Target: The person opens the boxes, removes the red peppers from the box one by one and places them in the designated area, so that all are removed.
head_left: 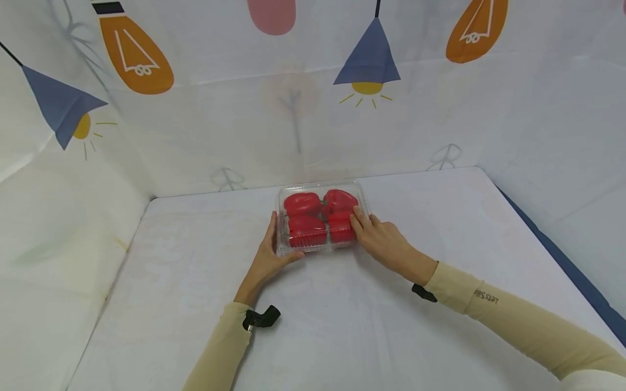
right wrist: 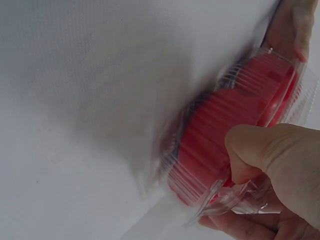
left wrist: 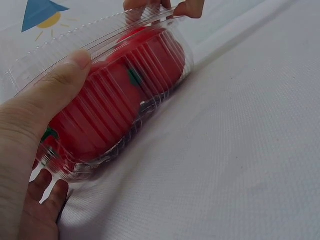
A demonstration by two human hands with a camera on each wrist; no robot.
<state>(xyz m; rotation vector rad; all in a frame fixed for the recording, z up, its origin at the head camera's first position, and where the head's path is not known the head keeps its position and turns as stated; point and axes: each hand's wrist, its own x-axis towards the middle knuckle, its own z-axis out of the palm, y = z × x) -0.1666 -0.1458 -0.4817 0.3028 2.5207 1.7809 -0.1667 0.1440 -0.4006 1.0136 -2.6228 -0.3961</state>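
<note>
A clear plastic clamshell box (head_left: 320, 188) holds several red bell peppers (head_left: 302, 204) with bits of green stem. It sits on the white tabletop toward the back edge. My left hand (head_left: 271, 254) grips its left side, the thumb along the front wall in the head view. In the left wrist view that thumb (left wrist: 70, 75) lies on the ridged plastic, with other fingers low at the box's end. At the right end my right hand (head_left: 386, 243) holds the box by its edge. The right wrist view shows its thumb (right wrist: 247, 147) over the rim and fingers below.
White cloth walls printed with blue lamps (head_left: 368, 54) and orange bulbs (head_left: 137, 57) stand behind the table (head_left: 195, 233) and at its sides. A dark blue strip (head_left: 552, 247) runs along the right table edge. Each wrist carries a black camera mount.
</note>
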